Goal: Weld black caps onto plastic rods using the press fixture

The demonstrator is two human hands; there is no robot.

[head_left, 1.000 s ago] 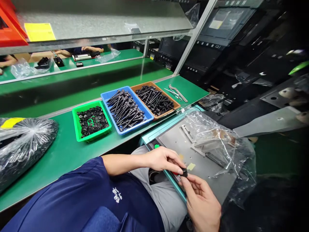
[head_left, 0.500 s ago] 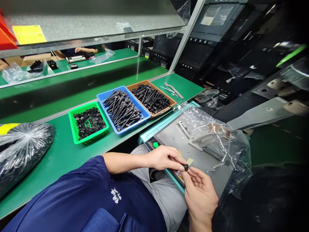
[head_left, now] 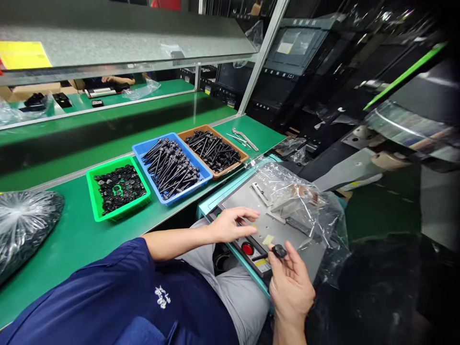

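views: 1 | head-worn | faces forward and down, angled right | close over lap, green bench (head_left: pixel 72 235) left

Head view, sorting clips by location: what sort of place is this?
Most likely a factory assembly line. A long green bench carries three trays of small black parts and long screws, a metal fixture has a red button, and the right hand holds a small black part.

Bare grey plate (head_left: pixel 287 242) lies open near both hands; crumpled plastic bag (head_left: pixel 305 201) crowds its far side. On the tabletop (head_left: pixel 72 239), three trays (green (head_left: pixel 94 201), blue (head_left: pixel 142 158), brown (head_left: pixel 230 168)) stand touching, with free green surface before them.
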